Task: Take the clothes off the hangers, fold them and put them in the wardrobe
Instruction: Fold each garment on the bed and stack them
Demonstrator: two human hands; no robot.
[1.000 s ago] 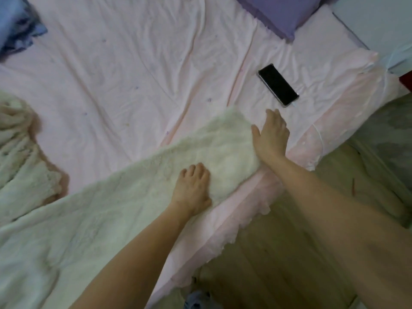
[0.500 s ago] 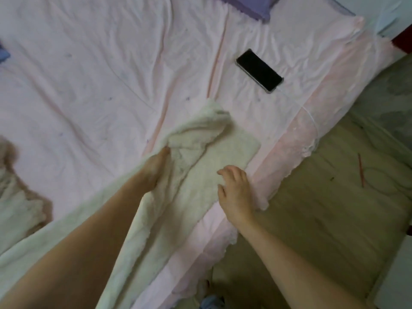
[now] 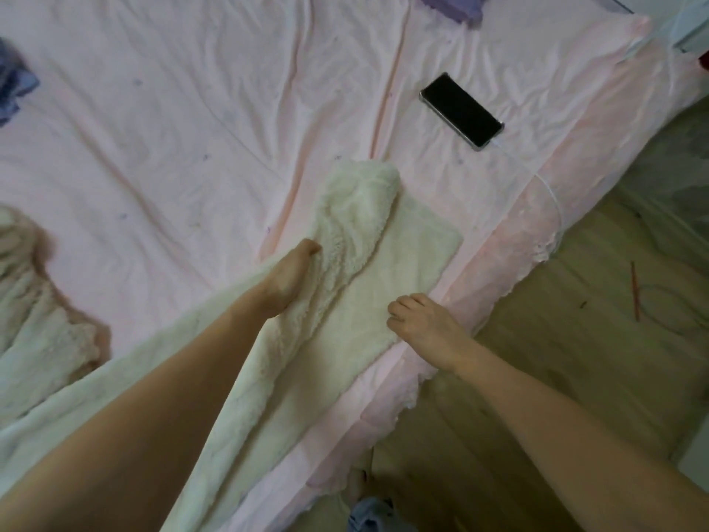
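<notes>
A cream fleece garment (image 3: 368,270) lies along the near edge of the pink bed (image 3: 192,128), its far long edge lifted and rolled over toward me. My left hand (image 3: 291,278) grips that lifted edge, fingers tucked into the fleece. My right hand (image 3: 422,328) rests on the near edge of the garment with fingers bent and pressing down, by the bed's edge. More of the same fleece, with a tan lining, spreads at the left (image 3: 34,301). No hanger or wardrobe is in view.
A black phone (image 3: 460,111) with a white cable lies on the bed beyond the garment. A purple pillow (image 3: 452,5) sits at the top, blue cloth (image 3: 11,90) at the far left. Wooden floor (image 3: 556,320) runs along the right.
Both hands lay flat at the garment's end a second ago. My left hand has since lifted the far edge and folded it inward; my right hand moved back to the near edge.
</notes>
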